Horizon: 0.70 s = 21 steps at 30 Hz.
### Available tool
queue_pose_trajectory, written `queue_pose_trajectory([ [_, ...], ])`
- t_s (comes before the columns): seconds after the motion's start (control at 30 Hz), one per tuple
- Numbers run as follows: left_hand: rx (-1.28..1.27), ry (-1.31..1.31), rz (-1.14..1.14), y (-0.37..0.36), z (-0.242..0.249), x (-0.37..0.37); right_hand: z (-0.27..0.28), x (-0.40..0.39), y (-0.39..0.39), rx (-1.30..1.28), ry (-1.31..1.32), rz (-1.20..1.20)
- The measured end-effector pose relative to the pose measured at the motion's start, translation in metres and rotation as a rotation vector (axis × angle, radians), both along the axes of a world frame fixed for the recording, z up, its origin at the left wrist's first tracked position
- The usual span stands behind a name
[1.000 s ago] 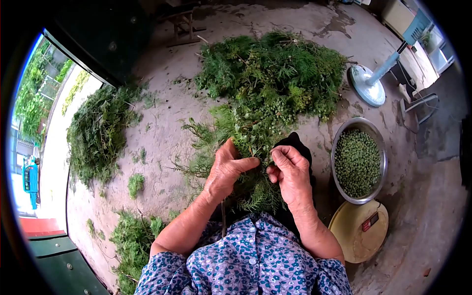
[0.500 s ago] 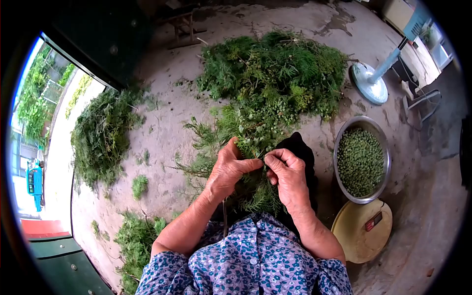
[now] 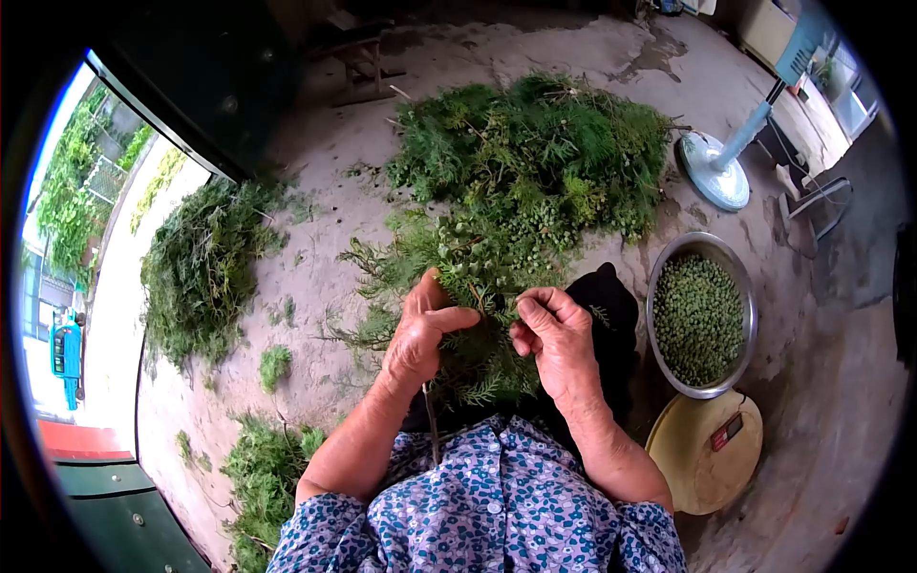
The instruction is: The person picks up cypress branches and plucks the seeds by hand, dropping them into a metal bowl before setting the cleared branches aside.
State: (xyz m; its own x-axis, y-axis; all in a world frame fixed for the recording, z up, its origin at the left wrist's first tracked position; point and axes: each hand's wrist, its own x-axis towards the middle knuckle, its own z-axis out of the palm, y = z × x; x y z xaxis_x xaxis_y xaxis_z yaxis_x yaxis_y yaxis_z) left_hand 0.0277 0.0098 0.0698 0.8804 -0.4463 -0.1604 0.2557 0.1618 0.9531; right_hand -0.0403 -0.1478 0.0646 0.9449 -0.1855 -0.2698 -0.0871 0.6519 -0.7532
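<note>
My left hand (image 3: 423,329) is closed round a leafy evergreen branch (image 3: 457,260) with small green cones among its feathery sprays. The bare stem (image 3: 432,420) of this branch sticks out below the hand toward my shirt. Close by on the right, my right hand (image 3: 557,334) is pinched, thumb against fingertips, a short gap away from the left thumb. Whatever lies in that pinch is too small to make out. Right of it stands a metal basin (image 3: 704,391) holding many green cones (image 3: 697,320).
A large heap of cut branches (image 3: 535,143) lies ahead on the concrete floor. Other piles (image 3: 205,272) (image 3: 263,477) are on the left. A yellow round lid-like object (image 3: 702,477) sits below the basin. A fan's round base (image 3: 714,172) stands at the far right.
My hands have drawn apart: the left shifted left and slightly down with the branch, while the right stayed almost in place. The fingertips were meeting at the sprig before.
</note>
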Motion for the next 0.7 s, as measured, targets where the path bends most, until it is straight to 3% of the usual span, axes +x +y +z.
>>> queue_pose_trajectory([
  [0.13, -0.047, 0.079, 0.042, 0.003, 0.021, -0.009, 0.004, 0.001, 0.012, -0.083, -0.002, 0.024],
  [0.27, 0.088, -0.078, 0.098, 0.005, 0.02, -0.016, -0.002, 0.005, 0.026, -0.121, 0.065, 0.026],
  [0.53, 0.035, 0.027, 0.207, 0.02, 0.034, -0.019, 0.006, 0.005, 0.057, -0.105, 0.089, 0.043],
  [0.7, -0.043, -0.007, 0.308, 0.041, 0.041, -0.014, 0.016, 0.012, 0.064, 0.255, 0.03, 0.115],
])
